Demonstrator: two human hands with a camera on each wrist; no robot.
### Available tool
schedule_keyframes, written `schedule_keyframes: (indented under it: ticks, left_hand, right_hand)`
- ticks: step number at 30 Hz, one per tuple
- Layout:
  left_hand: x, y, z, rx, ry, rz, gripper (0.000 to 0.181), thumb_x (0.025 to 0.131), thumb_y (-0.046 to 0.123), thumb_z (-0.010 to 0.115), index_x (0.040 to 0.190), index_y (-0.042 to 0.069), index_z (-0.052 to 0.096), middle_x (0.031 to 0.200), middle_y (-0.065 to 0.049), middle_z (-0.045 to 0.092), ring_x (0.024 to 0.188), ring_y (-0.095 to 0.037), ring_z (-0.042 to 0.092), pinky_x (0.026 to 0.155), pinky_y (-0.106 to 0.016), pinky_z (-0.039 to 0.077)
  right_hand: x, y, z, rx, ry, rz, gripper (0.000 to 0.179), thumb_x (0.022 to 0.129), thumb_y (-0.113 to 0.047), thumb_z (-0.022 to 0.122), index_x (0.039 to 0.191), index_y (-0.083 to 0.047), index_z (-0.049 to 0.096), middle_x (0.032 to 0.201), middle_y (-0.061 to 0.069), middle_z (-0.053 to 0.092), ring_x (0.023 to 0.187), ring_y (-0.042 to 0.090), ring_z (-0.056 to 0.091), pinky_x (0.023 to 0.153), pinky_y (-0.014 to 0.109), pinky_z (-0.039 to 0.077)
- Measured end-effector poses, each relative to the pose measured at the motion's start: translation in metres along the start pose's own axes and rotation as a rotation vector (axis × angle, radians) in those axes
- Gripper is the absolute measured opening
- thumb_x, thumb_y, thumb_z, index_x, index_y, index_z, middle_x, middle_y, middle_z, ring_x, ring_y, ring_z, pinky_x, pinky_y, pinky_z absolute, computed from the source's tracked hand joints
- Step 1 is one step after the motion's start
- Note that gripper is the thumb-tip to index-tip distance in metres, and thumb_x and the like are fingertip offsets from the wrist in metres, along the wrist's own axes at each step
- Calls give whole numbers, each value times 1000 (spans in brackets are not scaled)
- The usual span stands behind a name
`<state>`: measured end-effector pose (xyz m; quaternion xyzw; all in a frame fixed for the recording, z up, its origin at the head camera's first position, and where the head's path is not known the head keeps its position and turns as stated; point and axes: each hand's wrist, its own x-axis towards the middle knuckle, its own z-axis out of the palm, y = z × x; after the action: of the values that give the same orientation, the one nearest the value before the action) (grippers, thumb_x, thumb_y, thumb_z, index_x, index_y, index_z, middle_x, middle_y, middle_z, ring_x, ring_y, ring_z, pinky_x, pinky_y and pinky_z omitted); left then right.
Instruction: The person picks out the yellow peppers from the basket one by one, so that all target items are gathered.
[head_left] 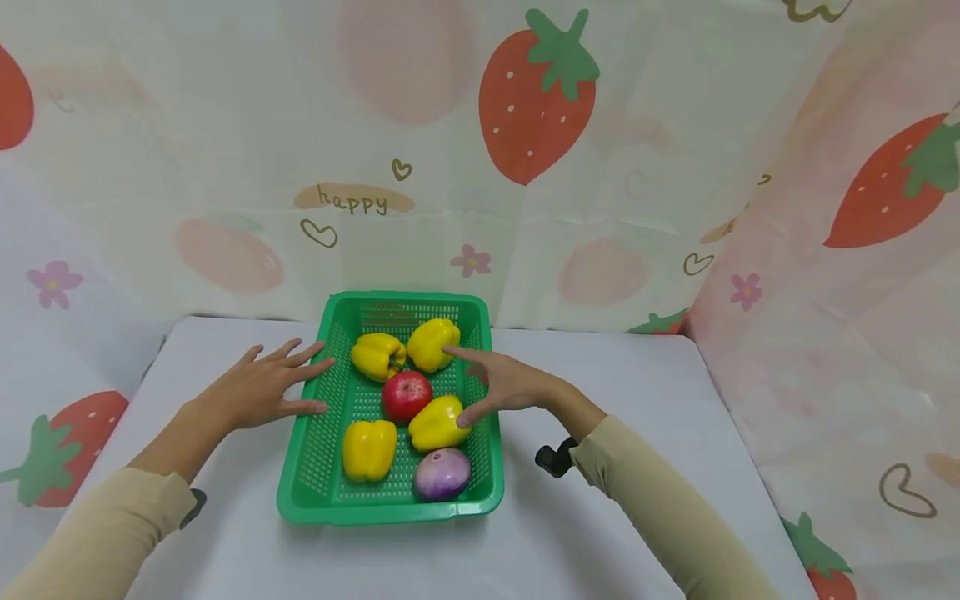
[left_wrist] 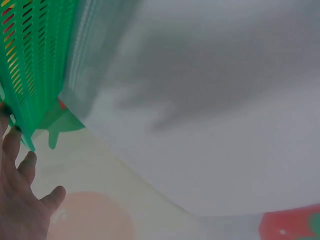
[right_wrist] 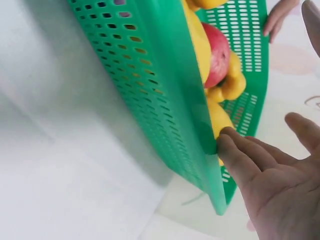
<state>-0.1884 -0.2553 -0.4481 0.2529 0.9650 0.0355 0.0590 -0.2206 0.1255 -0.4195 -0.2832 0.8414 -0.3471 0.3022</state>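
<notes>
A green plastic basket (head_left: 390, 511) with perforated walls stands on the table. Inside it lie several yellow bell peppers (head_left: 370, 450), a round red fruit (head_left: 407, 397) and a round purple vegetable (head_left: 442, 475) that fades paler toward its base. My left hand (head_left: 262, 387) is at the basket's left rim, its fingers spread and reaching over the edge, holding nothing. Over the right rim comes my right hand (head_left: 506, 383), fingers stretched out and thumb apart. Its fingertips overlap the two right-hand peppers in the head view; whether they touch them I cannot tell.
The white-covered table (head_left: 615, 417) extends on both sides of the basket. Behind it hangs a pale curtain (head_left: 652, 158) printed with strawberries, hearts and flowers, which also runs along both sides. Each wrist wears a small black device (head_left: 556, 458).
</notes>
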Motion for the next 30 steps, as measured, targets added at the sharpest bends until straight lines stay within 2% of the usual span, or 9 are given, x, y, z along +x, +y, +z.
schedule_keyframes:
  ticks: [3,6,14,21,30]
  left_hand:
    - [-1,0,-1,-11,0,4,75,90,60,62,150,18,47,158,-15,35,143,-48,28,107,-75,21]
    - [-1,0,0,-17,-7,1,75,90,60,62,150,18,47,158,-15,35,144,-48,26,107,-75,21]
    - [-2,0,-1,-34,-5,4,75,90,60,62,150,17,47,158,-15,35,144,-48,25,107,-75,21]
    - [-2,0,-1,-35,-2,4,76,90,62,60,150,17,47,158,-15,35,144,-48,25,107,-75,22]
    - [-1,-1,0,-38,3,10,75,89,61,62,149,17,48,158,-16,36,144,-48,26,106,-74,26]
  right_hand:
    - [4,-5,0,42,-44,15,98,82,-29,83,159,-22,24,164,8,23,142,39,37,109,51,40]
    - [9,-11,3,35,-74,42,97,82,-30,83,159,-20,25,164,9,24,142,41,37,109,51,41]
    - [21,-15,18,-35,-50,143,95,80,-31,84,157,-17,30,160,11,31,141,37,36,110,54,38]
    - [29,-14,27,-14,-66,186,96,80,-32,84,158,-18,30,160,12,31,145,34,30,112,57,34]
    - [36,-11,30,31,-80,200,90,82,-26,83,156,-15,33,157,15,35,142,35,37,110,52,39]
